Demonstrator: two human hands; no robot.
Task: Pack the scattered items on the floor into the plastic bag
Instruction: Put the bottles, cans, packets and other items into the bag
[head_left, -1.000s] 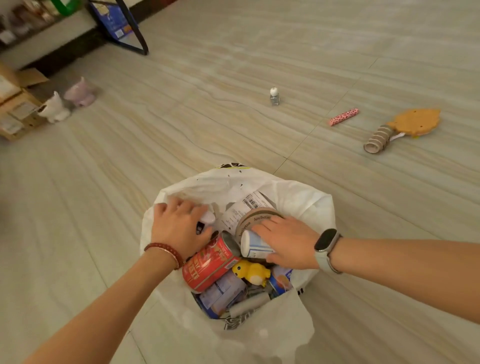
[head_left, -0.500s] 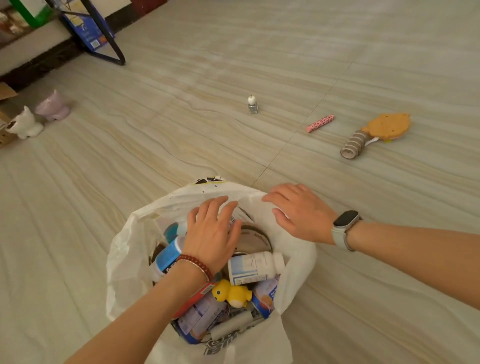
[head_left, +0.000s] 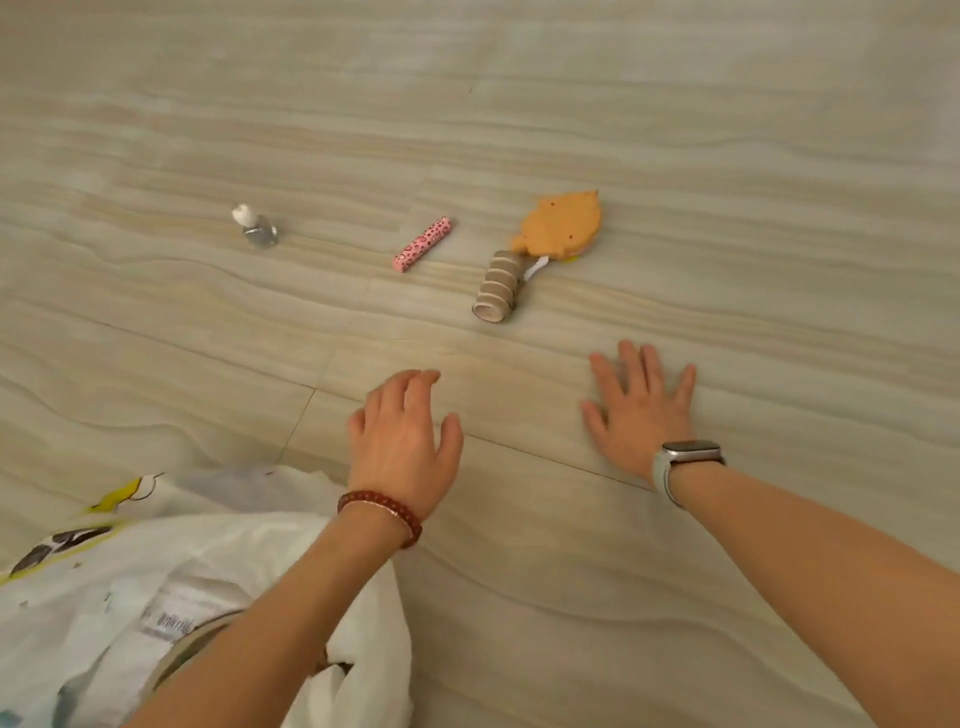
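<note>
Hands: our left hand (head_left: 405, 441) hovers loosely curled, empty; our right hand (head_left: 641, 410) lies spread on the floor.
Roll (head_left: 498, 286): ahead between them, axis pointing away, slightly nearer the left.
Bag (head_left: 197, 561): behind our left wrist.

We see the bag (head_left: 218, 551) only in part: the picture's left and bottom edges cut it off, and the left forearm (head_left: 270, 629) hides much of its mouth. We cannot make out what lies inside, nor read the print on its label. The bottle (head_left: 255, 227) is blurred. Both arms run out of the frame.
</note>
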